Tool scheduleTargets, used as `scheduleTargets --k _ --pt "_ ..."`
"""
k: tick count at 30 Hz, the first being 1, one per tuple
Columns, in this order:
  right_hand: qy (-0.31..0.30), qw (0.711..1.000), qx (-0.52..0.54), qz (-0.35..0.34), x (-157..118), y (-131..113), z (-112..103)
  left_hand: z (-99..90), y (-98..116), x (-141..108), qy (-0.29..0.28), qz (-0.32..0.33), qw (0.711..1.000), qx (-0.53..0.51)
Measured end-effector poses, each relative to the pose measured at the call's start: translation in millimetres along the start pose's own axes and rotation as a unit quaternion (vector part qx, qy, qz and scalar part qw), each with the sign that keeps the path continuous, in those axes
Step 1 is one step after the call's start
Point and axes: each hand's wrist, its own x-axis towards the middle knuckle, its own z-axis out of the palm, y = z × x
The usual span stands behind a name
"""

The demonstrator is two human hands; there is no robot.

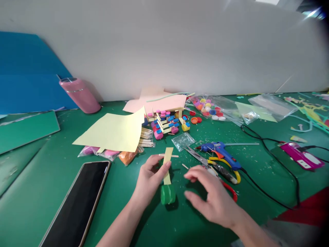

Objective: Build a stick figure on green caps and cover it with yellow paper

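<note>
My left hand (151, 176) pinches a pale yellow paper strip (167, 179) between thumb and fingers. A thin light stick (174, 156) lies crosswise at the strip's upper part. At the strip's lower end is a green round cap-like piece (168, 194), above the green table. My right hand (209, 195) is to the right of the cap piece, fingers apart and holding nothing. Just beyond it lie scissors (196, 155) with red handles and a blue glue gun (221, 152). A small clear bag (183, 141) rests beyond the strip.
A phone (74, 206) lies at left, near yellow paper (113, 132) over bagged materials. Behind are assembled cap-and-stick pieces (167, 124), a bag of colored caps (208, 108) and a pink bottle (80, 95). Black cables (272, 168) and a purple device (302, 156) are at right.
</note>
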Motion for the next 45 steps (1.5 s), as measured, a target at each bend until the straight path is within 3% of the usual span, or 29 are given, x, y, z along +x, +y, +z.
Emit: scheduleTargets --k 3,5,9,17,21,26,28,33,37,42,45 --pt "0.123 0.985 -0.094 0.082 -21 31 -16 -1.4 4 -1 -0.015 -0.033 0.999 -0.039" --pt "0.153 0.969 -0.153 0.119 -35 50 -23 -1.9 7 -1 -0.024 -0.053 0.996 -0.061" --pt "0.107 0.955 -0.241 0.138 -49 69 -32 -3.7 7 -3 -0.043 -0.086 0.991 -0.097" --pt "0.023 0.932 -0.312 0.181 -36 68 -42 -7.4 4 -3 -0.089 -0.122 0.977 -0.149" --pt "0.014 0.949 -0.234 0.211 -33 62 -51 -7.8 6 -3 -0.110 -0.127 0.970 -0.175" --pt "-0.011 0.968 0.058 0.245 -30 31 -54 -9.8 8 -2 -0.110 -0.123 0.963 -0.214" --pt "0.001 0.948 0.188 0.257 -27 18 -47 -10.7 8 -1 -0.105 -0.121 0.960 -0.228" --pt "0.052 0.846 0.446 0.286 -21 -5 -19 -11.8 8 2 -0.081 -0.109 0.961 -0.240" --pt "0.083 0.830 0.495 0.241 -7 -18 8 -10.9 12 0 -0.059 -0.109 0.964 -0.234" --pt "0.146 0.872 0.430 0.182 21 -23 37 -9.1 13 -3 -0.058 -0.124 0.965 -0.223" --pt "0.116 0.906 0.362 0.183 30 -25 42 -9.3 9 -3 -0.056 -0.102 0.969 -0.218"
